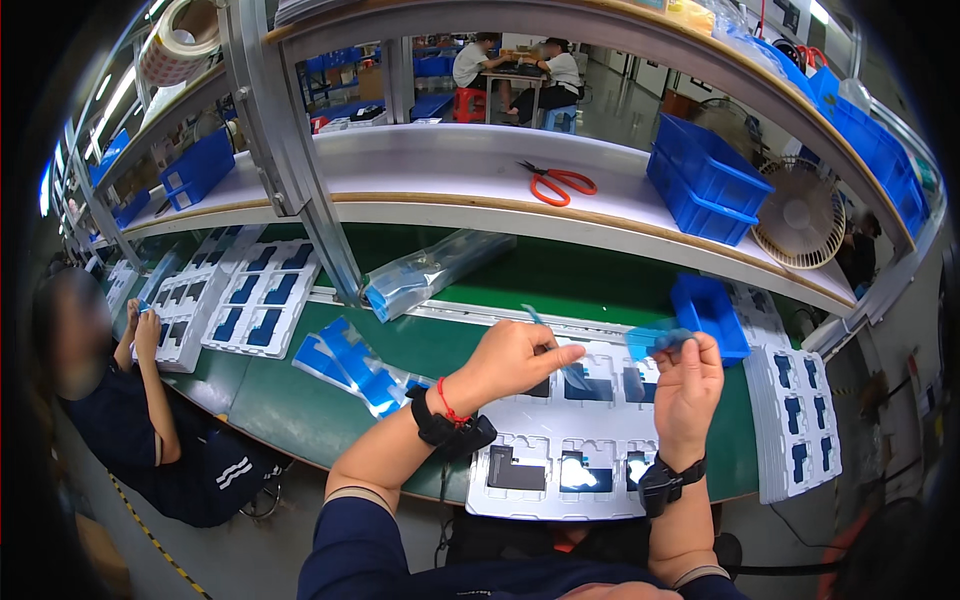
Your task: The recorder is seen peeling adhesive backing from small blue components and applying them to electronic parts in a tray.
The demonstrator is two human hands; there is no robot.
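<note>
Blue film strips (350,368) lie on the green table (265,395) at left, then the left hand (505,362) narrows thumb to fingers, seemingly on a clear strip (576,376), though its thin outline is hard to read. Above the white tray (600,425) of dark pieces, the right hand (688,385) pinches a translucent blue film (652,345), just before a blue bin (712,318) and stacked white trays (772,440).

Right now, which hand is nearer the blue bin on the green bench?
Right. The right hand is close in front of the blue bin, on the person's side; the left hand is farther off, to the bin's left.
</note>
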